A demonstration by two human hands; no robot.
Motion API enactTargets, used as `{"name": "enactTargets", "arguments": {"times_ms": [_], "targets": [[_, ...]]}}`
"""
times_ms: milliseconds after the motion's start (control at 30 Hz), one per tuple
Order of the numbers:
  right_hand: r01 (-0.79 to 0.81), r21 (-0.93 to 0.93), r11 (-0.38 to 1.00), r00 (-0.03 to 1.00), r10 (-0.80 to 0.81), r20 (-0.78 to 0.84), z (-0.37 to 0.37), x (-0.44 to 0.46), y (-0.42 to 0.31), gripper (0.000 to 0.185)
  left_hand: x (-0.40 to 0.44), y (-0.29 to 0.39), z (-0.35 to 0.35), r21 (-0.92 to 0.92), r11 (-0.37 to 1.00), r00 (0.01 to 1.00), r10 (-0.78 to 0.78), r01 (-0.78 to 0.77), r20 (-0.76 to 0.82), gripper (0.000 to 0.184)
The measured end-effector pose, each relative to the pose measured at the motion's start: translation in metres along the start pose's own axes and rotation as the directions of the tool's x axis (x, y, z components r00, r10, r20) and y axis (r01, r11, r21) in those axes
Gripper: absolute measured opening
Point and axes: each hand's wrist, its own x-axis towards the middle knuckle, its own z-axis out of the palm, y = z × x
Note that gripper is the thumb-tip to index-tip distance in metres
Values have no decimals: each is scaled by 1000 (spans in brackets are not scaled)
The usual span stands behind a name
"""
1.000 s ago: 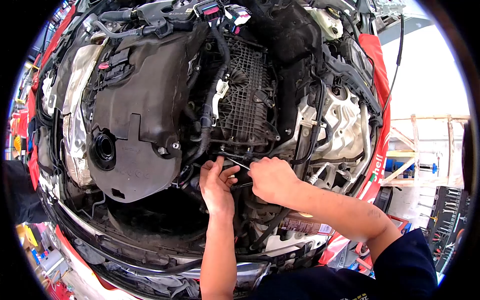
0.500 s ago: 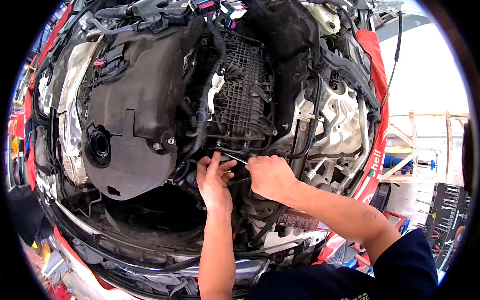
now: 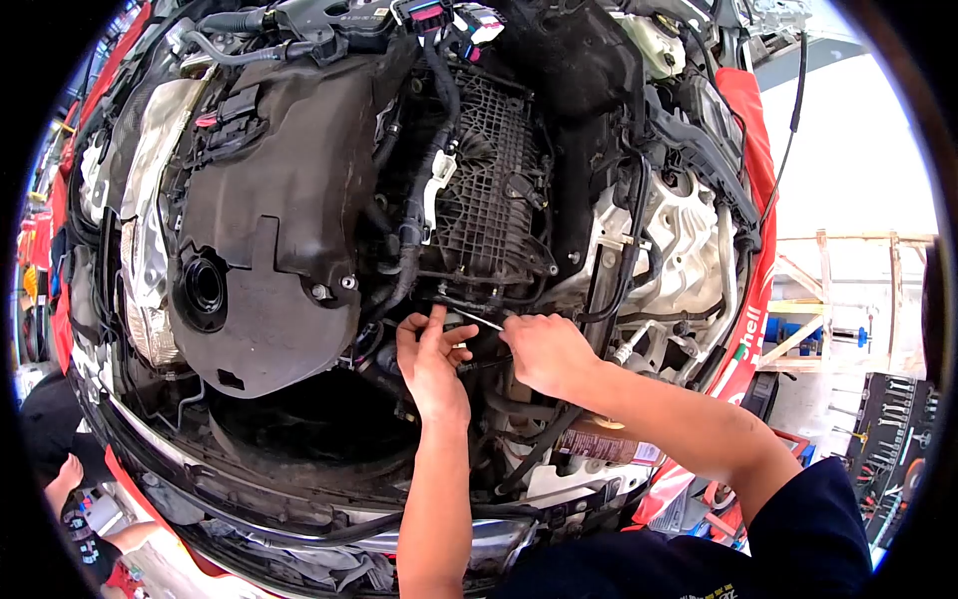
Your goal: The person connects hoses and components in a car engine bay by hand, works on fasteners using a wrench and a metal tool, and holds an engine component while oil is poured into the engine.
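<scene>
My right hand (image 3: 547,351) is closed round the near end of a slim silver metal tool (image 3: 473,318); its exact kind cannot be made out. The shaft slants up and left, to just below the black ribbed intake manifold (image 3: 494,215). At the shaft's far end is my left hand (image 3: 435,361), palm turned up. Its index fingertip reaches up beside the tool's tip, and the other fingers are loosely apart. What the tip meets is hidden among dark hoses and fingers.
A large black engine cover (image 3: 274,220) lies left of the manifold, with a thick wiring harness (image 3: 411,225) between them. Red fender covers (image 3: 746,329) line the bay. A tool tray (image 3: 891,444) stands at right. Another person's hand (image 3: 70,474) shows at lower left.
The camera view has shifted slightly, so the engine sits a little further right. Both hands keep nearly the same pose at the tool. Another person's arms have come into view at lower left.
</scene>
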Motion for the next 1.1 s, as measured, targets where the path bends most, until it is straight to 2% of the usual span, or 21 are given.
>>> {"name": "enactTargets", "arguments": {"times_ms": [67, 133, 233, 300, 333, 500, 733, 800, 900, 1000, 1100], "targets": [[-49, 15, 999, 998, 49, 39, -8, 0, -6, 17, -1, 2, 5, -93, 996, 999, 0, -5, -48, 26], [-33, 40, 999, 999, 33, 13, -12, 0, -10, 19, 2, -2, 2, -110, 994, 999, 9, -13, -41, 24], [-31, 21, 999, 998, 30, 58, -22, 3, -18, 20, 3, -6, -1, -175, 984, 999, 32, -34, -14, 21], [-106, 6, 994, 981, 103, 165, -30, 7, -25, 20, 2, -6, -1, -175, 984, 999, 35, -37, -12, 18], [-108, 7, 994, 980, 106, 166, -28, 6, -23, 20, 3, -7, -1, -174, 984, 999, 33, -34, -12, 18], [-64, -15, 998, 995, 63, -72, -4, -1, -13, 16, 3, -10, 0, -108, 992, 998, 62, -63, -7, 20], [-89, 29, 996, 990, 92, -111, 5, 1, -12, 12, 6, -15, -5, -118, 987, 992, 113, -106, 57, 25], [-45, 78, 996, 988, 56, -145, 6, 1, -9, 10, 6, -15, -5, -109, 987, 991, 122, -114, 62, 25], [-54, 55, 997, 997, 57, -56, 3, 2, -7, 8, 6, -15, -4, -85, 990, 992, 121, -117, 46, 24], [-15, 22, 1000, 993, 17, -116, 9, 1, -4, 8, 4, -15, -3, -87, 989, 992, 121, -117, 45, 23], [2, 20, 1000, 995, 0, -102, 14, 1, 0, 8, 4, -15, -4, -92, 989, 991, 125, -120, 51, 23]]}}
